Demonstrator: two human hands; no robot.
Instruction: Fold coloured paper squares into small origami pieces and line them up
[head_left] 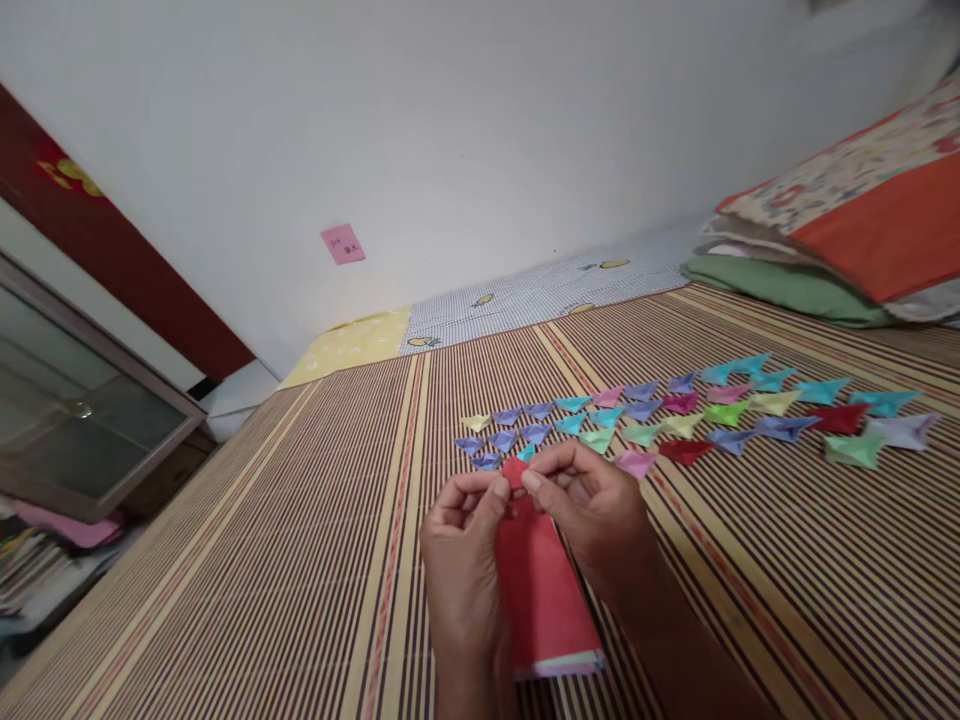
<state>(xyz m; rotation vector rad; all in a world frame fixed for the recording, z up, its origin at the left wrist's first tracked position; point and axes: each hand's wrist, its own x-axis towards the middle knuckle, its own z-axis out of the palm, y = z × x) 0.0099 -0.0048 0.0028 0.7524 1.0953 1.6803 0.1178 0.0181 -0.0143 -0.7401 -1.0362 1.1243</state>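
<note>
Between my two hands is a small piece of folded red paper [514, 473], pinched from both sides. My left hand [466, 545] grips its left edge between thumb and forefinger. On the opposite edge, the thumb and forefinger of my right hand [596, 510] are closed. Much of the paper is covered by the fingertips, so its exact shape is unclear. Below the hands lies a stack of coloured paper [547, 590] with a red sheet on top. Just beyond are rows of small folded paper boats [641, 410] in blue, green, yellow, pink and red.
Striped bamboo matting [300, 560] covers the bed. Folded bedding with an orange and floral cover [885, 220] is piled at the right. A white wall [450, 150] with a pink note [343, 244] stands behind. At the left is a glass-fronted cabinet [82, 400].
</note>
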